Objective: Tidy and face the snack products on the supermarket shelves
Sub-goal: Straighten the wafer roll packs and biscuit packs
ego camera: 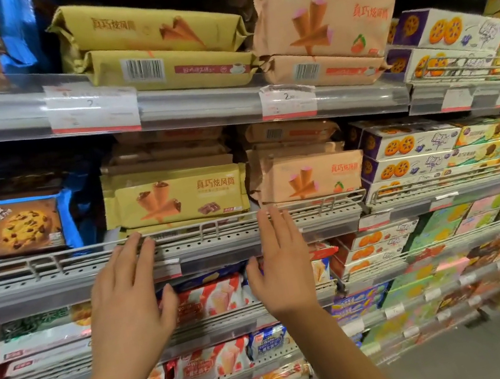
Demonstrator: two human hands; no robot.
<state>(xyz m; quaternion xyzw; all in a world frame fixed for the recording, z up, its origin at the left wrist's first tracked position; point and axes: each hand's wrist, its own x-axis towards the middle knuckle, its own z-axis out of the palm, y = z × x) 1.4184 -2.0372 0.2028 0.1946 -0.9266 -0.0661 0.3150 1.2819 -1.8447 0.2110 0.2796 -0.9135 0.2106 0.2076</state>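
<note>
A yellow pack of cone wafers [175, 197] stands face-forward on the middle shelf, behind the wire rail [214, 224]. A peach pack of the same snack [308, 177] stands beside it on the right. My left hand [128, 294] is open, fingers spread, its fingertips at the rail just below the yellow pack's left end. My right hand [283, 260] is open too, fingertips at the rail below the peach pack's left end. Neither hand holds anything. More yellow packs [149, 45] and peach packs [322, 19] lie stacked on the shelf above.
Blue chocolate-chip cookie packs [15, 227] sit to the left. White and purple biscuit boxes [411, 147] fill the right. Red and white wafer packs [211, 299] lie on the shelf below my hands. Price tags [93, 111] hang on the upper shelf edge. Floor shows at bottom right.
</note>
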